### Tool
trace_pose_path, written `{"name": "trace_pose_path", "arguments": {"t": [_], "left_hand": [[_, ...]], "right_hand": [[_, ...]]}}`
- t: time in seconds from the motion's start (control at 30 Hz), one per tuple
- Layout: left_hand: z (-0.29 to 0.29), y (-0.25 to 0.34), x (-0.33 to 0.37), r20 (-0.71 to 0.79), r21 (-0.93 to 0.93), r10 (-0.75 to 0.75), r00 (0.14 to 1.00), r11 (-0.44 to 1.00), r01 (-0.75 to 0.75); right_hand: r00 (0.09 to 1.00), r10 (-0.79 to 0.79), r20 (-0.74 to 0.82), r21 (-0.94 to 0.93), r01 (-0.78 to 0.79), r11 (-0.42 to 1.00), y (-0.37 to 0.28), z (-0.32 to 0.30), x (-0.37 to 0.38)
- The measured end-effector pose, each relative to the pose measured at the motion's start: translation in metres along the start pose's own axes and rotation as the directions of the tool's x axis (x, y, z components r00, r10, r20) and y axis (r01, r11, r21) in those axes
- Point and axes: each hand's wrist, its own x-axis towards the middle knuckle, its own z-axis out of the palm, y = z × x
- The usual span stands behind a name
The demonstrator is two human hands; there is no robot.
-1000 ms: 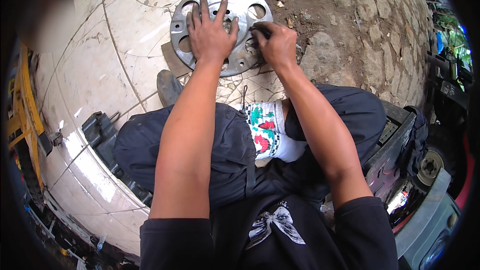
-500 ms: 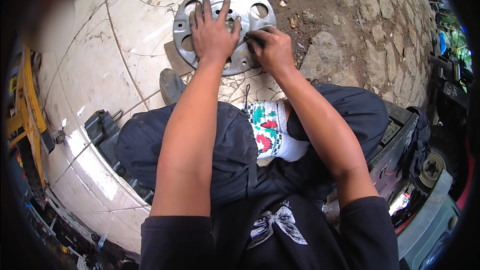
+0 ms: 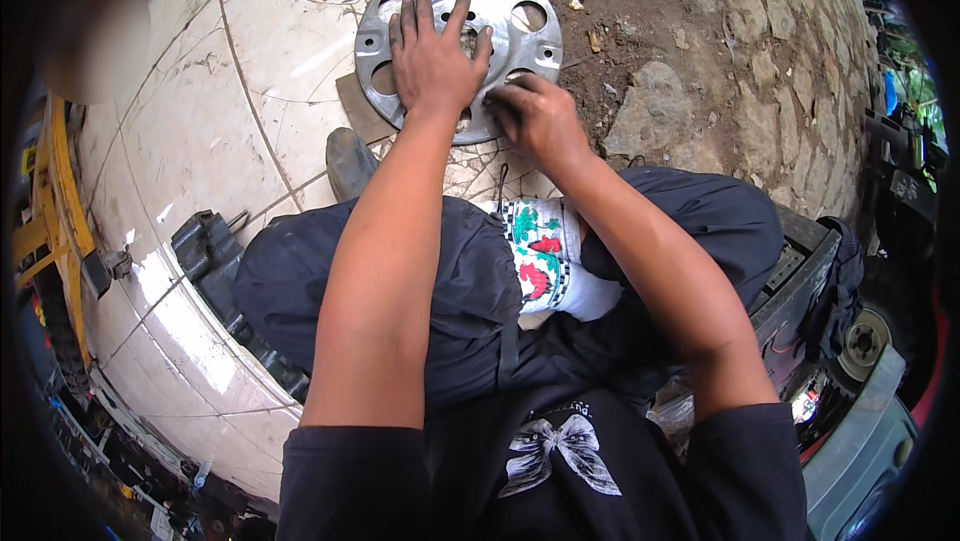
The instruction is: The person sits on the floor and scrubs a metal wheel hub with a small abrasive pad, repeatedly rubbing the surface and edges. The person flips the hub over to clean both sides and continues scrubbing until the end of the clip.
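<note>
A round grey metal disc (image 3: 498, 29) with several large holes lies on the ground in front of me. My left hand (image 3: 438, 71) rests flat on its left half, fingers spread and pointing away from me. At the disc's near right edge, my right hand (image 3: 545, 124) is closed, its bent fingertips pressed against the metal. Whatever those fingers may hold is hidden. A flat brownish piece (image 3: 362, 109) sticks out from under the disc's near left side.
My shoe (image 3: 348, 165) is just short of the disc. Cracked pale tiles (image 3: 290, 71) spread left; dirt and a stone slope (image 3: 770, 91) lie right. A black part (image 3: 215, 266) sits beside my left leg, with a yellow metal frame (image 3: 65, 211) at far left.
My right hand has slid along the disc toward me and slightly left, still closed. The left hand stays flat in place. The whole view has shifted a little.
</note>
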Motion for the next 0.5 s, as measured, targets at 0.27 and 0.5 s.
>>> {"name": "trace_pose_path", "arguments": {"t": [0.27,0.5], "left_hand": [[0.002,-0.001,0.002,-0.007,0.020,-0.009,1.000,1.000,0.009],[0.002,-0.002,-0.001,0.005,-0.011,-0.009,1.000,1.000,0.009]], "right_hand": [[0.998,-0.044,0.034,-0.011,0.045,0.999,-0.002,0.000,-0.006],[0.998,-0.019,0.068,0.004,0.019,1.000,0.001,-0.009,-0.004]]}}
